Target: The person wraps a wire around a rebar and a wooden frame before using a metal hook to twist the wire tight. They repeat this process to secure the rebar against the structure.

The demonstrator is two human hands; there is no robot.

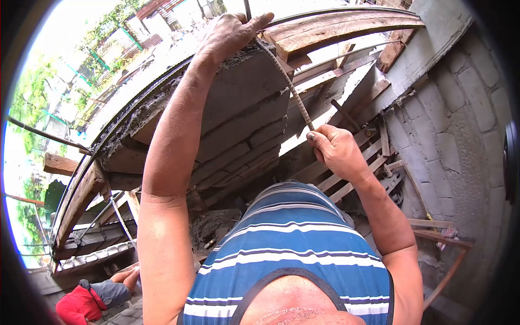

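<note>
My right hand (338, 151) is closed around the lower end of a ribbed steel rebar (292, 89), in front of the block wall. The rebar slants up and left to the wall's top edge. There my left hand (233, 35) is wrapped over it, thumb stretched to the right, and a thin dark length of bar sticks up past the thumb. The fingertips of my left hand are partly hidden. Below that hand is the grey block wall (238, 108), with rough mortar along its top. Beside it on the right lies a thick wooden beam (341, 30).
Long thin bars run along the wall top. Another timber (78, 208) stands at left. A person in red shirt (78, 306) bends low at bottom left. Wooden planks (352, 181) lie beyond my right hand, and a second block wall (460, 130) rises at right.
</note>
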